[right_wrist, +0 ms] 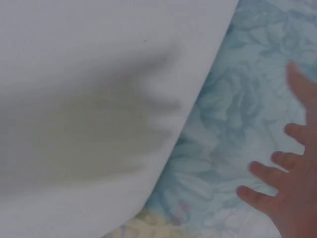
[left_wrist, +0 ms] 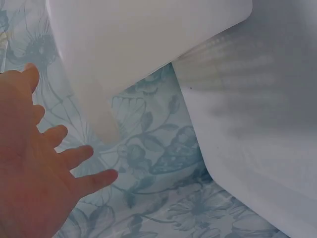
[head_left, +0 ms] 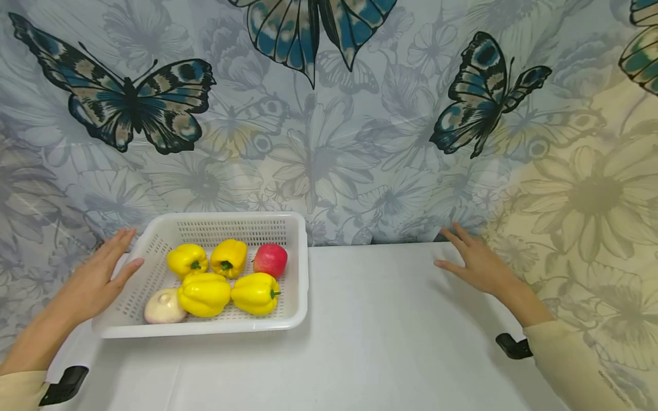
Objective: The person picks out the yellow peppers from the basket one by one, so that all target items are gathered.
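A white perforated plastic basket (head_left: 216,328) holds several yellow bell peppers (head_left: 204,294), a red apple (head_left: 270,261) and a pale round vegetable (head_left: 164,306) that looks like an onion. My left hand (head_left: 97,283) is beside the basket's left end, fingers spread. In the left wrist view, a gap shows between that hand (left_wrist: 39,153) and the basket wall (left_wrist: 124,44). Over the table's right side, my right hand (head_left: 479,264) has its fingers spread and holds nothing. The right wrist view shows the same hand (right_wrist: 292,173) apart from any object, with its shadow on the tabletop.
The white table (head_left: 360,319) ends at a back edge against a floral cloth (head_left: 329,160) printed with butterflies. In the left wrist view, a corner of the tabletop (left_wrist: 257,163) shows below the basket. Dark wrist devices (head_left: 514,346) sit near both sleeves.
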A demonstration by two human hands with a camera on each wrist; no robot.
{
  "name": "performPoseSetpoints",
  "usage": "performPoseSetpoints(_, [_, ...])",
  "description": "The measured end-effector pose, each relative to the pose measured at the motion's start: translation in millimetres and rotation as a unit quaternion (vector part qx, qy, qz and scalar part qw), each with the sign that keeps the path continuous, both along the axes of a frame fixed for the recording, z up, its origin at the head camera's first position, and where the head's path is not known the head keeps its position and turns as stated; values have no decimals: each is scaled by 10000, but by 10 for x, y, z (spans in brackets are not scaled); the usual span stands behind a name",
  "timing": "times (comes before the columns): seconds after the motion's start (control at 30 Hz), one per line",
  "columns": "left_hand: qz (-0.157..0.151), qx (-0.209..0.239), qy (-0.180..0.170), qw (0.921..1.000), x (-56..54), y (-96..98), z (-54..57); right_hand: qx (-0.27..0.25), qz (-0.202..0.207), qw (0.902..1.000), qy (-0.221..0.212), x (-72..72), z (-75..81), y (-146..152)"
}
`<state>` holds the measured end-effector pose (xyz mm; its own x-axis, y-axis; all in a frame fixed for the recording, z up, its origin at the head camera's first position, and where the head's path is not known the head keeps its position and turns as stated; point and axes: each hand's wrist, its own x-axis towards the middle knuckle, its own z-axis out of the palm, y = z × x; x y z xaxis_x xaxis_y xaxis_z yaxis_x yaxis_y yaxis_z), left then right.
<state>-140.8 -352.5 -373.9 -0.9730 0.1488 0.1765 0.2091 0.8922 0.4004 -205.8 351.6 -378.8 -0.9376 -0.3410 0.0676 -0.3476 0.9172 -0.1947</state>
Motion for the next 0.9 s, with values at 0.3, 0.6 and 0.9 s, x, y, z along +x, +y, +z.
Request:
performPoseSetpoints(0.3, [115,136,-141,9997,3,15,-19,-365,365,9984,-226,154,123,-333])
performPoseSetpoints(0.6, [193,387,-2,9991,8,18,-66,-512,821,9953,-10,207,277,-721])
performPoseSetpoints(0.9, [548,465,-202,9972,11,-3,-84,-874,1125,9898,96,256,404,-958])
